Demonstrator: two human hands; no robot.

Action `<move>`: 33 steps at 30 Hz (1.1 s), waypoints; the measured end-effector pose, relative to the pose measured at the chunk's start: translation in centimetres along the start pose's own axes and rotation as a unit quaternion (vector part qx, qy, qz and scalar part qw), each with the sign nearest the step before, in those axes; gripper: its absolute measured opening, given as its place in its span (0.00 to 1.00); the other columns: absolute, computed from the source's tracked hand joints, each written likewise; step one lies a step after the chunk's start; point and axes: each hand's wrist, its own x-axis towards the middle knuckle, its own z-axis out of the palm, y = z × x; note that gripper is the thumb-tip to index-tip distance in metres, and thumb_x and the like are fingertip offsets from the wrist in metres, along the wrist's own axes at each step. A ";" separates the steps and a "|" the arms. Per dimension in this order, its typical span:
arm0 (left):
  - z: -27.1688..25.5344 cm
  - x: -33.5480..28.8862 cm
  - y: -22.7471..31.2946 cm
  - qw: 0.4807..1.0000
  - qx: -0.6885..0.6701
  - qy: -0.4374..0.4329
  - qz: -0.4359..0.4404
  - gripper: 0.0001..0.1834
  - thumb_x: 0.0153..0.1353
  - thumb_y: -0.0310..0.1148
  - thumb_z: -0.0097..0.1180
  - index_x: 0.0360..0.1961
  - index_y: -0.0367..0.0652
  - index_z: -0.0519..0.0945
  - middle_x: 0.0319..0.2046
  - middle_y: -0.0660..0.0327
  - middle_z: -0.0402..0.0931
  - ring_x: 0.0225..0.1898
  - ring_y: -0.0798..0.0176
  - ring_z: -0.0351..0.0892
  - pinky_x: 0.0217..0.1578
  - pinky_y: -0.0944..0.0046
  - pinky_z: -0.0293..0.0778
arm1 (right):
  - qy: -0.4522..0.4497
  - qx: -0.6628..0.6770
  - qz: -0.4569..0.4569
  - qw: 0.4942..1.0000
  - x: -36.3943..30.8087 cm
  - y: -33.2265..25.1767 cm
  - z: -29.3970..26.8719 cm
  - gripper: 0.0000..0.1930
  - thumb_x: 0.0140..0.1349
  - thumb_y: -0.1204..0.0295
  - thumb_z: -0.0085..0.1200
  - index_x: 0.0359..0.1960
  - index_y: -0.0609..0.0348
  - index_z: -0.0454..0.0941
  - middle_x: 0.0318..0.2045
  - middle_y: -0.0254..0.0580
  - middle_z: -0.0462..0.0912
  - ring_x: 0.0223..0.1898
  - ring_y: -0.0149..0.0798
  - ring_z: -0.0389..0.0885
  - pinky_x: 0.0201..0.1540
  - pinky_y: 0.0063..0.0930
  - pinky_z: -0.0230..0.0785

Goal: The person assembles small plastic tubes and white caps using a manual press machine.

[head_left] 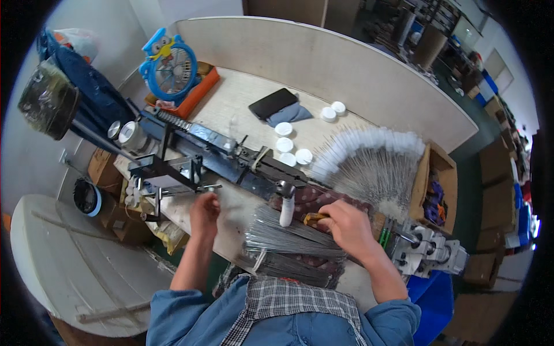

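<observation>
My left hand (205,212) is raised beside the black metal fixture (167,173), its fingers curled together near the end of a thin rod (209,187). What they pinch, if anything, is too small to make out. My right hand (351,229) is closed on a short yellow-brown object (313,218), whose kind I cannot tell. It is over a bundle of thin metal wires (288,233) lying on the near side of the bench. Left of that object stands a white bottle (287,210) with a dark top. A dark spotted cloth (309,199) lies behind it.
A long black rail (248,164) crosses the bench. Beyond it lie white round lids (284,129), a black phone (273,104) and a fan of white-tufted wires (369,153). A cardboard box (419,184) and a metal machine (430,248) stand right; a blue fan (173,68) stands far left.
</observation>
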 end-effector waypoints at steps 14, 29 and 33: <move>20.1 -8.8 -8.0 0.935 0.149 -0.322 -0.008 0.11 0.66 0.32 0.52 0.42 0.35 0.80 0.32 0.65 0.78 0.31 0.76 0.71 0.35 0.74 0.68 | 0.044 0.195 0.165 0.966 -1.8 3.9 -4.0 0.11 0.56 0.72 0.59 0.40 0.61 0.80 0.32 0.42 0.81 0.33 0.38 0.78 0.37 0.28 0.69; 18.8 -8.0 -5.9 0.974 0.061 -0.213 -0.044 0.09 0.65 0.35 0.54 0.38 0.40 0.78 0.31 0.63 0.78 0.28 0.73 0.71 0.33 0.72 0.70 | 0.120 -0.139 -0.016 0.983 3.5 2.5 0.3 0.08 0.51 0.67 0.60 0.31 0.55 0.81 0.29 0.35 0.79 0.36 0.41 0.76 0.39 0.33 0.70; 18.9 -8.2 -5.4 0.973 0.048 -0.221 -0.045 0.09 0.66 0.37 0.54 0.37 0.42 0.79 0.28 0.65 0.78 0.25 0.75 0.71 0.29 0.75 0.66 | 0.102 -0.040 0.023 0.994 3.3 1.6 -1.0 0.07 0.53 0.67 0.59 0.30 0.55 0.82 0.27 0.38 0.80 0.35 0.42 0.77 0.36 0.36 0.71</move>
